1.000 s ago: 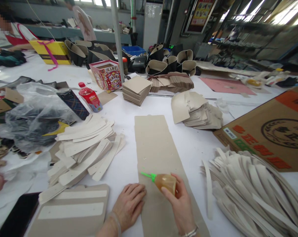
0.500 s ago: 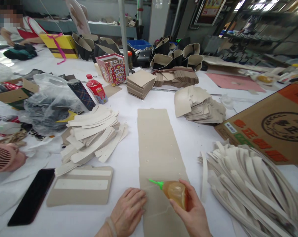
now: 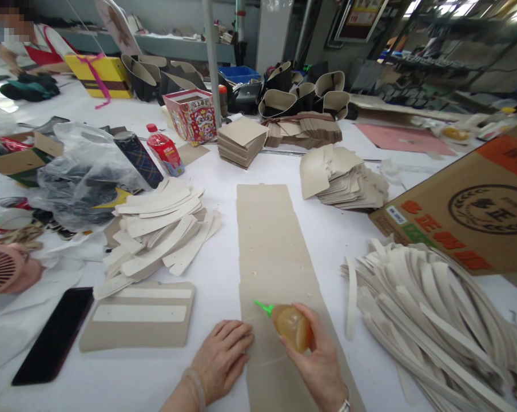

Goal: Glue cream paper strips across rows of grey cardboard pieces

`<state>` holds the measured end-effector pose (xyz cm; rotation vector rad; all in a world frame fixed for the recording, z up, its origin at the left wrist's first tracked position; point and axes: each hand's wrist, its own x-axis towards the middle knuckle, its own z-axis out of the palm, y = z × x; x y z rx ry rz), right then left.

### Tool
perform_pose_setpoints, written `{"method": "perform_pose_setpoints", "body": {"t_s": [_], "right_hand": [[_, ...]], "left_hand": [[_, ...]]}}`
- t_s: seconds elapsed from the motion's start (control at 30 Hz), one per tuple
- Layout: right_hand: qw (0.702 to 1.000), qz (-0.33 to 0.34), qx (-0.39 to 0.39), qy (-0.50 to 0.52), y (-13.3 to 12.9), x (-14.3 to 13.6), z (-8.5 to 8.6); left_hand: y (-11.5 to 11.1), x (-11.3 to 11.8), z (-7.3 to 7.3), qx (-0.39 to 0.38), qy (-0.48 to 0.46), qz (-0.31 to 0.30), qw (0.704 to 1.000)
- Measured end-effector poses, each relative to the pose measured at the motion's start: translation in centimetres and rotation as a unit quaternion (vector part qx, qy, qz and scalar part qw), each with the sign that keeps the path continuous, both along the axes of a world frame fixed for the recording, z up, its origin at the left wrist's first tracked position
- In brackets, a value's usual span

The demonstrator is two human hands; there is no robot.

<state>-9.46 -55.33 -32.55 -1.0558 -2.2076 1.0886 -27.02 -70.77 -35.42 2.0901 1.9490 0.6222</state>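
A long beige panel (image 3: pixel 270 240) lies lengthwise on the white table in front of me. My right hand (image 3: pixel 316 366) is wrapped round a soft squeeze bottle (image 3: pixel 293 327) of amber liquid, probably glue. Its thin green nozzle (image 3: pixel 263 308) points left, just over the panel. A faint wet-looking line shows on the panel below the bottle. My left hand (image 3: pixel 222 357) rests palm down at the panel's left edge, fingers laid out and holding nothing. Left of it sits a beige piece (image 3: pixel 134 337) with two white strips on it.
White curved strips (image 3: pixel 164 229) are heaped at left, beside a black phone (image 3: pixel 55 337) and a pink fan (image 3: pixel 10 269). Long strips (image 3: pixel 430 320) and a carton (image 3: pixel 477 212) fill the right. Stacked beige pieces (image 3: pixel 243 140) stand behind. A co-worker (image 3: pixel 35 48) is at far left.
My right hand has moved the bottle slightly left and up along the panel. My left hand stays at the panel's edge. The whole view has shifted a little.
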Motion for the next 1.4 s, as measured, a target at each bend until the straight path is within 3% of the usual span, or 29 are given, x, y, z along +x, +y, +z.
{"method": "perform_pose_setpoints", "body": {"t_s": [0.23, 0.37, 0.43, 0.53, 0.63, 0.8, 1.0, 1.13, 1.4], "right_hand": [[1.0, -0.001, 0.0, -0.006, -0.1, 1.2, 0.2], [0.995, -0.039, -0.089, 0.02, -0.6, 0.4, -0.1], [0.976, -0.08, -0.19, 0.066, -0.8, -0.3, -0.2], [0.913, -0.143, -0.345, 0.165, -0.7, -0.9, 0.1], [0.885, -0.166, -0.389, 0.194, -0.4, 0.2, 0.9], [0.924, -0.13, -0.34, 0.115, -0.6, 4.2, 1.7], [0.971, -0.078, -0.224, 0.041, -3.0, 7.3, 0.6], [0.986, -0.033, -0.163, 0.013, -4.2, 7.7, 0.1], [0.999, 0.007, -0.044, -0.017, -4.2, 6.7, 0.8]], "left_hand": [[0.0, 0.1, 0.2, -0.011, 0.014, -0.004, 1.0], [0.2, 0.2, 0.3, 0.005, 0.01, 0.004, 1.0], [0.2, 0.2, 0.3, 0.004, 0.01, 0.004, 1.0], [0.2, 0.2, 0.3, -0.009, 0.008, -0.001, 1.0], [-0.1, 0.2, 0.4, 0.002, -0.006, 0.008, 1.0], [-1.3, 1.5, 1.3, 0.009, -0.033, -0.011, 0.999], [-2.6, 3.4, 2.0, -0.014, -0.042, -0.064, 0.997], [-2.5, 3.7, 2.1, -0.038, -0.047, -0.076, 0.995], [-2.6, 3.7, 1.8, -0.059, -0.05, -0.07, 0.995]]}}
